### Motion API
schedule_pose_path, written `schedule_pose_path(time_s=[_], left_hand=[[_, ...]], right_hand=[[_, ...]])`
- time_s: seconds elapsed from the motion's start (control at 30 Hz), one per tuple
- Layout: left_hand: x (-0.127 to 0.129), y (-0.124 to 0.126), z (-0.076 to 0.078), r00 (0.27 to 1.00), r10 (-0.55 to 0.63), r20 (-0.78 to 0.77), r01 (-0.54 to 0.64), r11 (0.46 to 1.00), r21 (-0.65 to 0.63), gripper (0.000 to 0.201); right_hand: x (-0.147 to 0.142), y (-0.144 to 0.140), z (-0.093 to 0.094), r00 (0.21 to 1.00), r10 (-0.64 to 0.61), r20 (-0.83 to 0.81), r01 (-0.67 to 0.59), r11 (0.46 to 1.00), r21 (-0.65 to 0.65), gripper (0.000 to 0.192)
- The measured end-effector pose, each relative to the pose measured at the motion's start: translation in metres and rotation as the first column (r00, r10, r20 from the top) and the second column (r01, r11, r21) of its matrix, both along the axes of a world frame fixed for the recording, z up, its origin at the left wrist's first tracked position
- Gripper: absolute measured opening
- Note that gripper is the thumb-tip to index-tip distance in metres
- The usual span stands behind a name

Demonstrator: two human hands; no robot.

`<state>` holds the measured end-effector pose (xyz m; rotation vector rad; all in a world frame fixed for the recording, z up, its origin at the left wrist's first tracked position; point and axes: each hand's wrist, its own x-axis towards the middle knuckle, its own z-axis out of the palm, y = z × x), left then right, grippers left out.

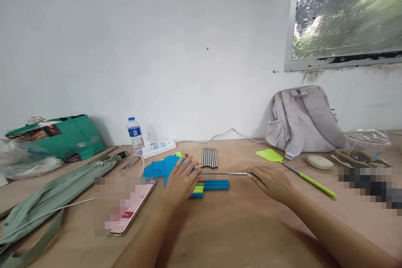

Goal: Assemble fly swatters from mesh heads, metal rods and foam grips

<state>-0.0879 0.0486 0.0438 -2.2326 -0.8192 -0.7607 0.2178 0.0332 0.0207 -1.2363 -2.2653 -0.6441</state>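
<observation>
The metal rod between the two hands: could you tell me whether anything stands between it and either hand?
Nothing visible does. The metal rod lies on the table; the right hand touches its right end and the left hand reaches its left end.

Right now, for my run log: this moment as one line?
left hand: on coloured tubes | right hand: at metal rod end | spare rods behind

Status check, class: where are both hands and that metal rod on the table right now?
Left hand and right hand each at one end of the metal rod, flat on the table. Coloured tubes just below. Rod bundle behind, apart.
</observation>
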Motion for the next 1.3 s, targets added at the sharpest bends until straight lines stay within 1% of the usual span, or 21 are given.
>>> schedule_pose_path(time_s=[0.07, 0.13, 0.23, 0.3, 0.37, 0.47, 0.6, 0.7, 0.8, 0.93, 1.03, 1.1, 1.3], left_hand=[[0.008, -0.002, -0.004, 0.993, 0.092, 0.070, -0.096, 0.994, 0.057, 0.021], [0.020, -0.006, -0.009, 0.985, 0.132, 0.113, -0.144, 0.984, 0.105, 0.028], [0.039, -0.013, -0.017, 0.993, 0.085, 0.079, -0.094, 0.990, 0.105, 0.031], [0.047, -0.017, -0.020, 0.995, 0.074, 0.066, -0.080, 0.993, 0.082, 0.028], [0.050, -0.019, -0.021, 0.995, 0.087, 0.050, -0.090, 0.994, 0.067, 0.022], [0.044, -0.018, -0.018, 0.996, 0.082, -0.016, -0.081, 0.994, 0.067, 0.017], [0.029, -0.013, -0.010, 0.993, 0.069, -0.093, -0.057, 0.991, 0.123, 0.022], [0.021, -0.009, -0.007, 0.990, 0.080, -0.120, -0.063, 0.989, 0.136, 0.025], [0.018, -0.008, -0.006, 0.990, 0.065, -0.127, -0.048, 0.990, 0.136, 0.025], [0.018, -0.008, -0.006, 0.991, 0.065, -0.117, -0.050, 0.990, 0.130, 0.023], [0.018, -0.008, -0.006, 0.993, 0.079, -0.085, -0.068, 0.990, 0.121, 0.015], [0.018, -0.007, -0.007, 0.996, 0.070, -0.051, -0.065, 0.994, 0.092, 0.009], [0.019, -0.005, -0.013, 0.998, 0.067, -0.018, -0.067, 0.998, -0.007, 0.019]], right_hand=[[-0.006, -0.002, -0.001, 0.999, -0.018, -0.044, 0.017, 1.000, -0.024, 0.034], [-0.013, -0.005, -0.002, 0.996, -0.029, -0.083, 0.025, 0.998, -0.052, 0.033], [-0.025, -0.011, -0.002, 0.992, -0.019, -0.121, 0.008, 0.996, -0.092, 0.033], [-0.032, -0.015, -0.004, 0.992, -0.005, -0.124, -0.008, 0.995, -0.102, 0.032], [-0.037, -0.018, -0.005, 0.993, 0.014, -0.118, -0.025, 0.995, -0.093, 0.031], [-0.039, -0.019, -0.005, 0.995, 0.045, -0.092, -0.050, 0.998, -0.046, 0.033], [-0.033, -0.013, -0.001, 0.998, 0.060, -0.025, -0.059, 0.998, 0.026, 0.037], [-0.025, -0.007, 0.002, 0.998, 0.055, 0.012, -0.056, 0.997, 0.044, 0.037], [-0.019, -0.004, 0.003, 0.998, 0.061, 0.035, -0.062, 0.997, 0.050, 0.039], [-0.018, -0.007, 0.005, 0.997, 0.056, 0.053, -0.058, 0.998, 0.029, 0.037], [-0.019, -0.010, 0.006, 0.994, 0.093, 0.050, -0.092, 0.995, -0.025, 0.029], [-0.019, -0.010, 0.005, 0.994, 0.104, 0.029, -0.102, 0.993, -0.057, 0.027], [-0.018, -0.010, -0.001, 0.999, 0.034, -0.023, -0.036, 0.997, -0.062, 0.022]])
